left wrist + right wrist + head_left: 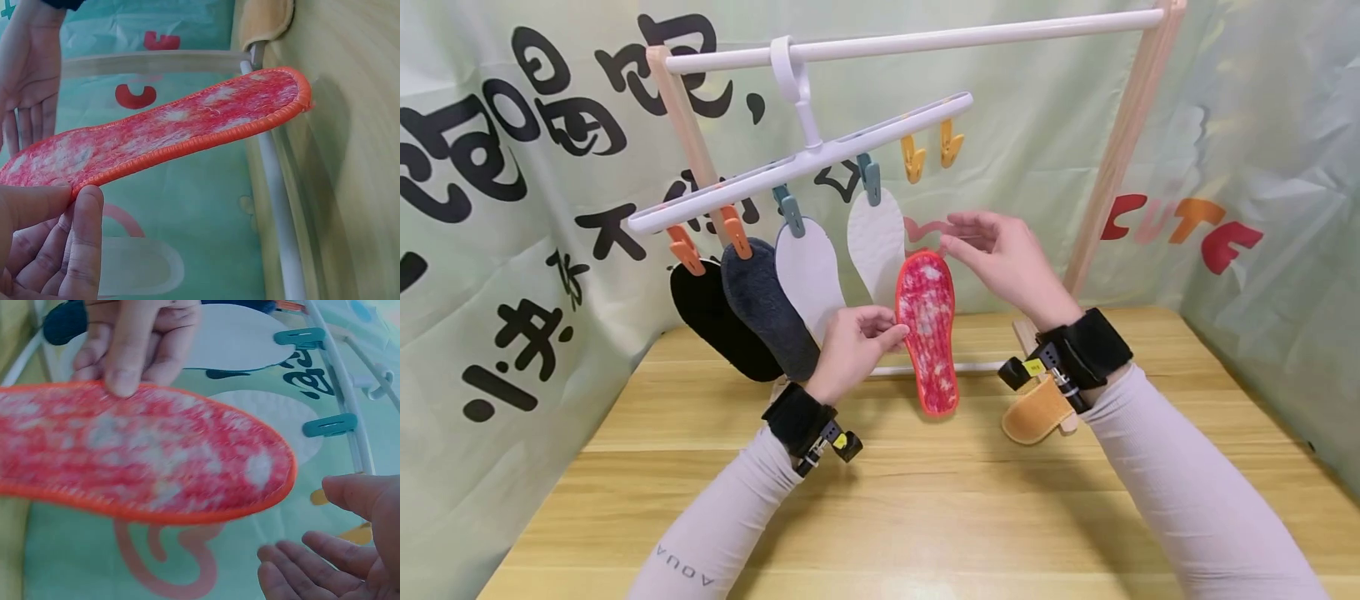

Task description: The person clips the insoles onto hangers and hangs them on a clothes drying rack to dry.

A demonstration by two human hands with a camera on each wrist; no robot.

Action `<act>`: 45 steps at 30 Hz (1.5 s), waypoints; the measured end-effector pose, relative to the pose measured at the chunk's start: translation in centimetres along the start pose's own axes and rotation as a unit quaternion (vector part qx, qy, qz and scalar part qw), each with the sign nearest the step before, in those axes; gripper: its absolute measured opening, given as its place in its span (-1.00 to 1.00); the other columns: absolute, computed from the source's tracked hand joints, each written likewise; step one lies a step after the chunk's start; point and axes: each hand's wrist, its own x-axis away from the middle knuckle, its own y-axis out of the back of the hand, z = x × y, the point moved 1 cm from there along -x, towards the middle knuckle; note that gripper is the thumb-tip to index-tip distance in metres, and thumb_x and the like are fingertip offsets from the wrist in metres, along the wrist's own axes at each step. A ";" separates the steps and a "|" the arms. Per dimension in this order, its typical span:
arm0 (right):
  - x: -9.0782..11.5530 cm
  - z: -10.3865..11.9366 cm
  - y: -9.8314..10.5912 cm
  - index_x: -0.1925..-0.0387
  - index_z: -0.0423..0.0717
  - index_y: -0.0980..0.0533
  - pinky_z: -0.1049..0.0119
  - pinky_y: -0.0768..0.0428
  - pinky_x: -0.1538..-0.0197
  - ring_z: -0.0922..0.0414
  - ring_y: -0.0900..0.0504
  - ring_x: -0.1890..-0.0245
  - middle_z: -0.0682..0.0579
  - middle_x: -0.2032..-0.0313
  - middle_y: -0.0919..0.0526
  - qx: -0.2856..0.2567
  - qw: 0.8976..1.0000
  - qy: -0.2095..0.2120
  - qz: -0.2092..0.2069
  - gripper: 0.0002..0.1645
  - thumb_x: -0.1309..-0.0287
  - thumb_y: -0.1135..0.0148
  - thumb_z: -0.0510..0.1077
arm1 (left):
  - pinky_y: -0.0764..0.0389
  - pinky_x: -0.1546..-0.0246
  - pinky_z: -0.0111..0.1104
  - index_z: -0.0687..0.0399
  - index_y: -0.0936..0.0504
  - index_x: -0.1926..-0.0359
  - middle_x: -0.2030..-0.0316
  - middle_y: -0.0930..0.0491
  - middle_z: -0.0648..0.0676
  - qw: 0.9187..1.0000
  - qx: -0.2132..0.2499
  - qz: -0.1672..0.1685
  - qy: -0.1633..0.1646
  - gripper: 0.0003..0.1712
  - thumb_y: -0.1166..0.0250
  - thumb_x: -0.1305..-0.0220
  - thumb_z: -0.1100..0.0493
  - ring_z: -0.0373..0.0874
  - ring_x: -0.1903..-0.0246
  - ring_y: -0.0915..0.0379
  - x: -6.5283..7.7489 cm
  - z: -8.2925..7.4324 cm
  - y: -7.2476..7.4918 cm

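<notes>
A red and white fuzzy insole [930, 337] with an orange-red edge hangs upright in front of the rack. My left hand [855, 343] pinches its left edge between thumb and fingers, as the left wrist view also shows. Close to the insole's upper end is my right hand [1000, 258], fingers extended and apart from it; in the right wrist view nothing lies between thumb and fingers. Above are two yellow clips [913, 159] on a white hanger [820, 157], holding nothing. A white textured insole [877, 242] hangs behind, from a teal clip [869, 178].
Left along the hanger hang a white insole [808, 271], a dark grey insole [767, 300] and a black insole [718, 321]. The hanger hooks over a rail [970, 36] of a wooden-sided rack. A tan insole [1036, 412] lies on the table [880, 517] at the right.
</notes>
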 end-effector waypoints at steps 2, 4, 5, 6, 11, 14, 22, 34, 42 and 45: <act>-0.7 0.6 -0.2 -0.53 -0.17 -0.41 -0.05 -0.57 -0.46 -0.09 -0.61 -0.42 -0.18 -0.42 -0.60 -0.008 1.000 0.001 0.007 -0.27 -0.53 -0.30 0.11 | -0.84 0.16 -0.25 0.33 -0.79 0.13 0.25 -0.82 0.29 1.000 -0.005 -0.007 -0.001 -0.86 -0.47 -0.39 0.30 0.08 0.28 -0.83 -0.1 -0.2 0.3; -1.4 1.1 -0.4 -0.58 -0.16 -0.33 -0.04 -0.50 -0.52 -0.08 -0.52 -0.50 -0.17 -0.50 -0.51 -0.019 1.000 -0.001 0.016 -0.20 -0.54 -0.27 0.14 | -0.84 0.15 -0.21 0.33 -0.79 0.13 0.26 -0.81 0.28 1.000 -0.014 -0.011 -0.004 -0.86 -0.48 -0.38 0.30 -0.07 0.33 -0.81 -0.2 -0.3 0.5; -1.7 1.3 -0.5 -0.61 -0.15 -0.29 -0.04 -0.46 -0.55 -0.08 -0.48 -0.54 -0.17 -0.54 -0.46 -0.026 0.999 0.000 0.020 -0.18 -0.55 -0.26 0.15 | -0.85 0.13 -0.16 0.33 -0.79 0.13 0.26 -0.81 0.28 1.000 -0.015 -0.012 -0.005 -0.86 -0.48 -0.38 0.30 -0.13 0.35 -0.80 -0.3 -0.3 0.6; -2.1 1.5 -0.6 -0.63 -0.15 -0.26 -0.03 -0.43 -0.58 -0.07 -0.44 -0.56 -0.17 -0.56 -0.42 -0.032 0.999 0.000 0.024 -0.16 -0.55 -0.25 0.15 | -0.85 0.13 -0.16 0.32 -0.79 0.13 0.26 -0.82 0.28 1.000 -0.017 -0.012 -0.007 -0.86 -0.48 -0.38 0.30 -0.18 0.36 -0.79 -0.4 -0.4 0.6; -3.5 2.4 -0.5 -0.70 -0.09 -0.11 0.09 -0.29 -0.66 0.03 -0.29 -0.65 -0.07 -0.66 -0.25 -0.050 0.998 0.001 0.024 -0.10 -0.58 -0.19 0.17 | -0.83 0.07 -0.02 0.33 -0.79 0.13 0.25 -0.82 0.30 1.000 -0.013 -0.004 -0.013 -0.86 -0.48 -0.38 0.30 -0.17 0.37 -0.79 -1.1 -0.4 0.5; -4.3 3.2 -0.6 -0.72 -0.05 -0.06 0.16 -0.24 -0.68 0.10 -0.24 -0.67 -0.01 -0.69 -0.19 -0.058 0.998 0.000 0.019 -0.07 -0.58 -0.18 0.18 | -0.84 0.09 -0.08 0.33 -0.80 0.13 0.24 -0.82 0.29 1.000 -0.015 -0.007 -0.012 -0.86 -0.48 -0.38 0.30 -0.15 0.36 -0.80 -1.3 -0.5 0.6; -5.8 4.3 -1.0 -0.72 0.00 -0.06 0.20 -0.27 -0.67 0.13 -0.30 -0.64 -0.01 -0.66 -0.26 -0.104 0.994 0.008 0.018 -0.13 -0.62 -0.11 0.17 | -0.83 0.19 -0.30 0.32 -0.80 0.11 0.23 -0.83 0.28 0.999 -0.023 -0.006 -0.027 -0.86 -0.46 -0.40 0.30 0.09 0.27 -0.84 -1.8 -0.9 0.6; -6.3 4.8 -0.9 -0.68 0.03 -0.20 0.10 -0.46 -0.57 0.15 -0.42 -0.55 0.07 -0.61 -0.37 -0.164 0.986 0.018 -0.002 -0.26 -0.65 -0.08 0.10 | -0.76 0.28 -0.44 0.29 -0.80 0.13 0.25 -0.84 0.24 0.998 -0.042 -0.005 -0.036 -0.87 -0.47 -0.41 0.27 -0.12 0.34 -0.81 -2.3 -1.1 0.4; -6.1 4.8 -1.1 -0.62 0.05 -0.32 0.01 -0.49 -0.51 0.09 -0.49 -0.40 -0.08 -0.47 -0.52 -0.188 0.982 0.024 -0.009 -0.36 -0.67 -0.05 0.07 | -0.73 0.29 -0.47 0.27 -0.80 0.14 0.25 -0.84 0.24 0.999 -0.031 -0.003 -0.024 -0.88 -0.46 -0.42 0.26 -0.16 0.34 -0.80 -2.4 -1.2 0.4; -5.9 4.7 -1.2 -0.58 0.02 -0.37 -0.03 -0.49 -0.51 0.08 -0.51 -0.35 -0.14 -0.41 -0.55 -0.197 0.980 0.026 -0.010 -0.39 -0.66 -0.07 0.07 | -0.74 0.27 -0.46 0.26 -0.81 0.13 0.25 -0.84 0.23 0.999 -0.033 -0.003 -0.020 -0.87 -0.47 -0.41 0.25 -0.16 0.34 -0.80 -2.4 -1.2 0.4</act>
